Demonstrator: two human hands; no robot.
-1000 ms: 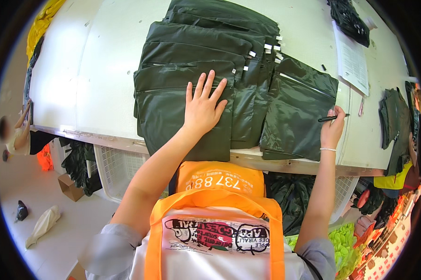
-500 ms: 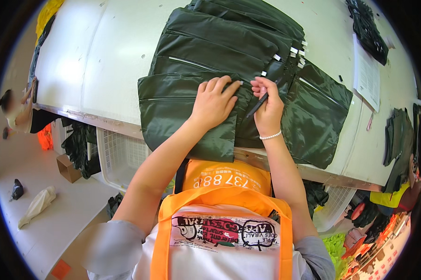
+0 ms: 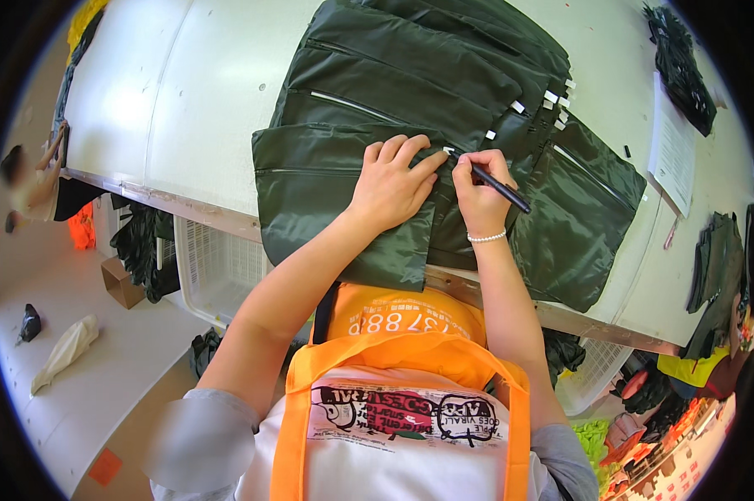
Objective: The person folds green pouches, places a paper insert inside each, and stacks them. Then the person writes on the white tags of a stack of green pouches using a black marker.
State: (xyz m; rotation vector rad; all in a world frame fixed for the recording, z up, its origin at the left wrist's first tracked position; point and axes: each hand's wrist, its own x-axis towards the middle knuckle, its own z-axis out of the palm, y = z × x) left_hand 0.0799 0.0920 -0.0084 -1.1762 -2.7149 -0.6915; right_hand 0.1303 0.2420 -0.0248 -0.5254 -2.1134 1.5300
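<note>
My left hand [image 3: 393, 185] lies with fingers stretched out over a dark green fabric panel [image 3: 302, 221] with a zip across it. Its fingertips rest beside a small white tag [image 3: 449, 152] at the panel's edge. In my right hand [image 3: 482, 200] is a black pen [image 3: 504, 189], held slanted with its point at that tag; whether it leaves a mark is too small to see. Beyond both hands, a stack of dark green panels [image 3: 393, 71] fans out, several white tags along its right edge. Another green panel [image 3: 565, 230] with a zip lies to the right.
The white table [image 3: 201, 108] carries a printed sheet [image 3: 671, 154], a small black cap-like piece [image 3: 627, 151] and a dark bundle [image 3: 682, 71] at right. White plastic crates [image 3: 218, 271] stand below its front edge. Another person [image 3: 38, 184] is at far left.
My right hand has turned the pen, bringing its point up to the white tag beside my left fingertips. My left hand stays on the panel. The view has shifted slightly.
</note>
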